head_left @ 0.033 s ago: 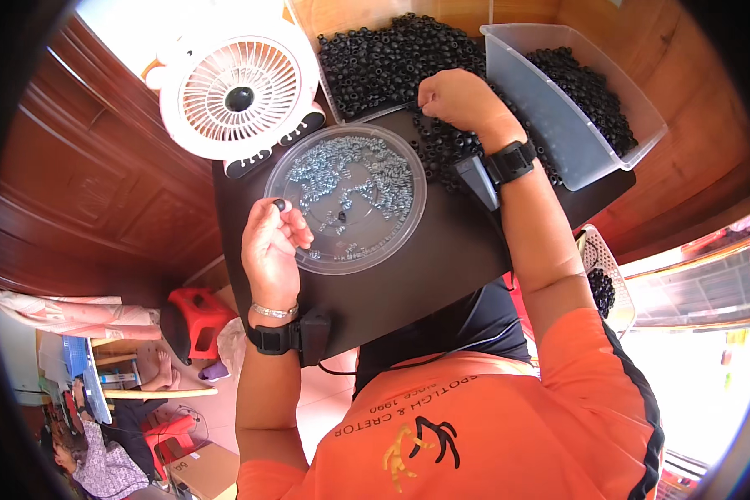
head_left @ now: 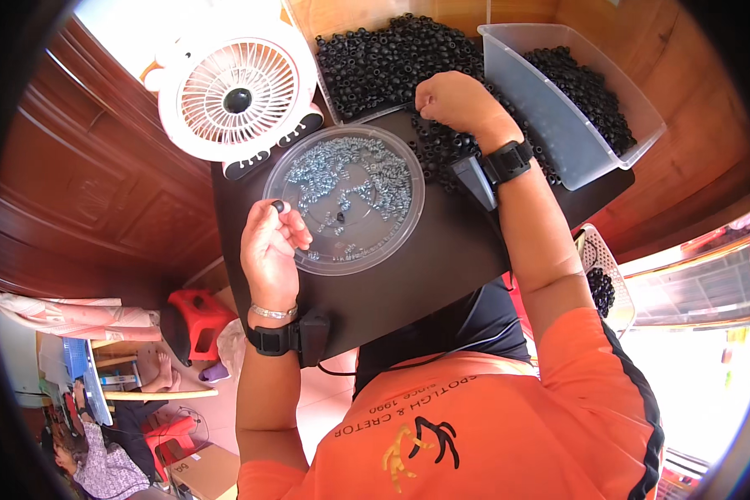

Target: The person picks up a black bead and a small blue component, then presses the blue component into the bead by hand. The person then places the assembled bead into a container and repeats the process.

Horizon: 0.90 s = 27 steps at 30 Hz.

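- Pinching a small black rounded piece at the tips of thumb and index finger, the left hand keeps its other fingers loosely curled.
- Just right of this grip lies a shallow, round, clear plastic tray, its left rim partly behind the fingers.
- Small shiny silvery-blue pieces spread across the tray, with a dark bit among them nearer the left grip.
- The right hand curls its fingers inward; whether its grip contains anything, I cannot tell.
- Below that grip, loose black ring-shaped pieces lie on the dark brown table; more are heaped beyond it.
- Right of it, a translucent rectangular plastic box contains similar black pieces.
- Beyond the left grip stands a white round fan.
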Each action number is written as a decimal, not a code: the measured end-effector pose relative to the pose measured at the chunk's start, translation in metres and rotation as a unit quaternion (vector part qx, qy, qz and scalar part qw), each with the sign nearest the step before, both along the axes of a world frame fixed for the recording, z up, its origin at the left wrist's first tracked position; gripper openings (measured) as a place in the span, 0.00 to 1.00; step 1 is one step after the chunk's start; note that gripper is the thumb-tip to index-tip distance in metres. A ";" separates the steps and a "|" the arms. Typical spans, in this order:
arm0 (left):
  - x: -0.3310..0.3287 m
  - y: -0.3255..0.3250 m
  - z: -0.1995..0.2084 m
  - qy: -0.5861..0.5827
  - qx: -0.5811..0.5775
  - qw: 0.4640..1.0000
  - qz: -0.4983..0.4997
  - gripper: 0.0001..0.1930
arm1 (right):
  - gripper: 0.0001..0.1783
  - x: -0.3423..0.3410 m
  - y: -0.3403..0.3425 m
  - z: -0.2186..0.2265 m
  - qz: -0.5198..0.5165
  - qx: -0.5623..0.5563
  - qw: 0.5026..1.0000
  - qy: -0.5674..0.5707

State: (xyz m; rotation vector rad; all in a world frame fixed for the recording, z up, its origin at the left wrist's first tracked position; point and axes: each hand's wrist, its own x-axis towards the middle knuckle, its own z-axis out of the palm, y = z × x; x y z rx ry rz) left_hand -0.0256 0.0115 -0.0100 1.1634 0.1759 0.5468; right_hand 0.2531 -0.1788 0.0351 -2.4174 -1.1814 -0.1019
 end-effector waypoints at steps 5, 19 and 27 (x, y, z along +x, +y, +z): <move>0.001 -0.002 0.002 0.003 0.000 1.000 -0.001 0.11 | 0.08 0.014 0.004 -0.017 -0.023 -0.004 1.000 -0.011; -0.002 -0.001 0.003 0.008 0.001 1.000 -0.003 0.11 | 0.09 0.004 0.018 -0.025 -0.029 -0.100 0.994 -0.034; 0.000 -0.004 0.004 0.008 -0.004 1.000 0.002 0.10 | 0.09 0.019 0.011 -0.033 -0.031 -0.022 0.999 -0.039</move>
